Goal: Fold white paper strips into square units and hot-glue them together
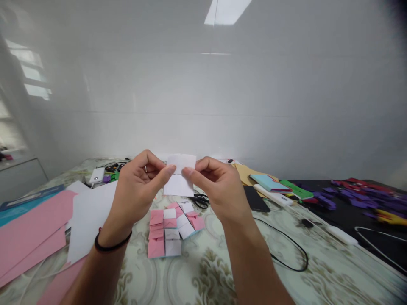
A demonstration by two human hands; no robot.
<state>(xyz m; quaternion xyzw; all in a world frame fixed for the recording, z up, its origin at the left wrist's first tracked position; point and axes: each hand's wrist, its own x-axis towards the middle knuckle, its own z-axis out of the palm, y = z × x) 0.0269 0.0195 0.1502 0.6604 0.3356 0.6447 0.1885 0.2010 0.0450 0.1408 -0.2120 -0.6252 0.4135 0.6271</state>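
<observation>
A small white sheet of paper (pixel 179 185) with a crease across its middle is held up over the table. My left hand (pixel 141 182) pinches its left side, thumb on the near face. On the right side my right hand (pixel 219 184) grips it the same way, the two thumb tips close together at the crease. Below the paper, folded pink and white paper pieces (pixel 157 248) lie in small groups on the patterned tablecloth. Black-handled scissors (pixel 201 201) rest behind them, partly hidden by the paper and my right hand.
Pink sheets (pixel 34 231) and white sheets (pixel 90 220) cover the left side. To the right are a black phone-like slab (pixel 256 199), a white power strip (pixel 273 195), a black cable (pixel 292 243) and purple folded pieces (pixel 362 198). A pale wall (pixel 203 97) stands behind.
</observation>
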